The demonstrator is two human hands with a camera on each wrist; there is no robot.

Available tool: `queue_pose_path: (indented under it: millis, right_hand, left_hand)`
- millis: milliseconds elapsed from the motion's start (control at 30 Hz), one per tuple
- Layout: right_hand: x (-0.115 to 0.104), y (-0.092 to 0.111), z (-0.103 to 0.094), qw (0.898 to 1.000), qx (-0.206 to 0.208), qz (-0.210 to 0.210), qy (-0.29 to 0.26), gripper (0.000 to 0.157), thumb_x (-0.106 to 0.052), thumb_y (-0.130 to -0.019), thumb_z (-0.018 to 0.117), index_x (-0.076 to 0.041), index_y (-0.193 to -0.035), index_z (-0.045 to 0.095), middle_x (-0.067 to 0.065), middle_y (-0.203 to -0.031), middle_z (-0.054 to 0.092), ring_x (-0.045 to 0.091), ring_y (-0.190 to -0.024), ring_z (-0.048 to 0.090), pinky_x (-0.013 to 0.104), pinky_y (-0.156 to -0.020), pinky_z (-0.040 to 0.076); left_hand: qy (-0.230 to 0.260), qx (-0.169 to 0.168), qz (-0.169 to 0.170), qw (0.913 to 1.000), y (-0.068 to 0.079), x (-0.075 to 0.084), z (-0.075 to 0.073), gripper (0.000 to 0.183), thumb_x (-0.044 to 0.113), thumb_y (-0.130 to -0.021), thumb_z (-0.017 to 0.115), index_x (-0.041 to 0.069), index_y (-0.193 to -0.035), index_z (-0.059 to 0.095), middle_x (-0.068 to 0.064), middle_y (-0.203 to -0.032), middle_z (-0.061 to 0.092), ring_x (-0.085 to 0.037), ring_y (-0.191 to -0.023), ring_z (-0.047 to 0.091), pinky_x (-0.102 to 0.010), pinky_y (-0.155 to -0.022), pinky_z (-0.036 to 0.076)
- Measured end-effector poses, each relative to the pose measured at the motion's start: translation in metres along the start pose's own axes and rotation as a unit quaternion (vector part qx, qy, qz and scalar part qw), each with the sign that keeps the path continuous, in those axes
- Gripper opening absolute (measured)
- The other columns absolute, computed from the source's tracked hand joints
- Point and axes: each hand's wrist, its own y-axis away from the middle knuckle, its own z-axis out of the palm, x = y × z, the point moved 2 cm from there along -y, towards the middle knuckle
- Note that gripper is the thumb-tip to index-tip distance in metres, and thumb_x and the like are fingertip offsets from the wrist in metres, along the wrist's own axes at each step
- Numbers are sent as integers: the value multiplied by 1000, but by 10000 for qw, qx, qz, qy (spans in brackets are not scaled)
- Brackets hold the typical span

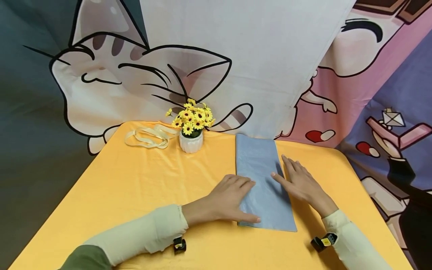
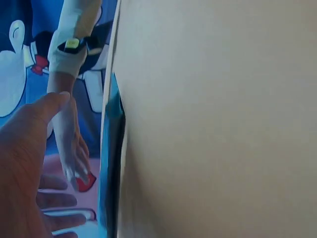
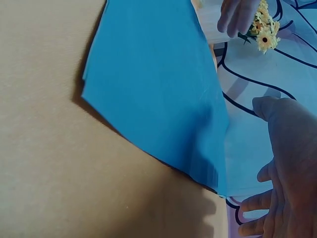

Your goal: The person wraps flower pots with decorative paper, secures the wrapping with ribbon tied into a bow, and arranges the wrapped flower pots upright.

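Observation:
A flat blue folded sheet (image 1: 264, 198) lies lengthwise on the yellow tablecloth, right of its middle. My left hand (image 1: 229, 200) is over the sheet's left side, thumb toward the near end and fingers spread. Beside the right edge hovers my right hand (image 1: 302, 183), its fingers extended and its shadow falling on the blue surface. In the right wrist view the sheet (image 3: 153, 84) shows layered edges at one corner, and the right hand (image 3: 292, 173) is apart from it. Seen almost edge-on in the left wrist view, the sheet (image 2: 111, 163) forms a thin stack.
A white pot (image 1: 191, 143) of yellow flowers (image 1: 192, 119) stands at the back of the table. Left of it lies a loosely looped cream ribbon (image 1: 148, 137). A cartoon-printed backdrop (image 1: 263, 67) hangs directly behind the far edge of the yellow tablecloth (image 1: 141, 180).

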Motion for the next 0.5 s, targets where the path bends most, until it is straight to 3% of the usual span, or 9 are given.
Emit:
queue_pose_path:
  millis: [133,233,333,500]
  right_hand:
    - [0,-3,-1,10000,-34,-26,1,102,-76,-113,44,-9,-182,11,36,-182,23,66,-168,17,81,-134,15]
    - [0,-4,-2,10000,-72,-34,3,101,-75,-113,43,-8,-182,11,36,-182,24,66,-167,18,83,-132,17]
    - [1,-6,-3,9999,-114,-20,0,99,-74,-114,42,-8,-182,11,36,-181,24,66,-167,19,84,-130,19]
    - [1,-9,-3,9998,-199,-44,-37,97,-72,-116,40,-8,-182,10,37,-181,24,67,-166,19,85,-129,21]
  left_hand:
    - [-120,75,412,9991,-12,17,3,82,81,-102,62,17,-153,68,-1,-155,69,-21,-143,65,-42,-126,48]
    - [-279,87,463,9985,-23,27,4,70,72,-106,63,17,-148,72,-1,-147,72,-20,-133,70,-40,-119,53]
    - [-480,128,283,9984,-36,35,6,62,66,-107,65,16,-143,75,-1,-139,75,-19,-119,72,-38,-108,58]
    - [-554,136,-384,9976,-59,43,9,54,60,-107,71,15,-137,78,0,-119,77,-19,-101,70,-35,-92,58]
